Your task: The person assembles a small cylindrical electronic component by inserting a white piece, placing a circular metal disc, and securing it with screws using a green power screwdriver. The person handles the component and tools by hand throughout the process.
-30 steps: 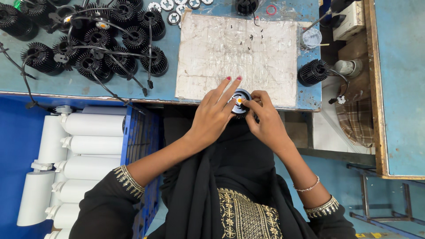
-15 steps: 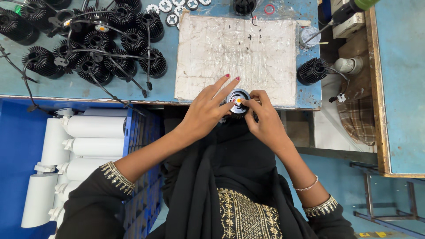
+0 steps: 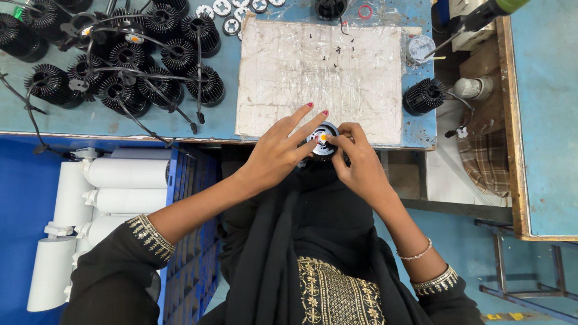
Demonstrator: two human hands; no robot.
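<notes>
1. Left hand (image 3: 278,151) and right hand (image 3: 359,164) pinched together on small round black lamp module with yellow centre (image 3: 323,136), at near edge of white scuffed mat (image 3: 319,66)
2. Finished-looking black finned heat sinks with cables (image 3: 138,60) piled left; this unit seemingly mid-assembly

Bright, even overhead light; sharp focus, soft shadows, little glare.

— What lies left of the hands?
— Black finned heat sinks (image 3: 120,66) with cables on the blue table (image 3: 60,117); white cylinders (image 3: 114,180) in a crate below.
— Ahead?
— A worn white mat (image 3: 319,66); right, one more black heat sink (image 3: 424,96)
</notes>
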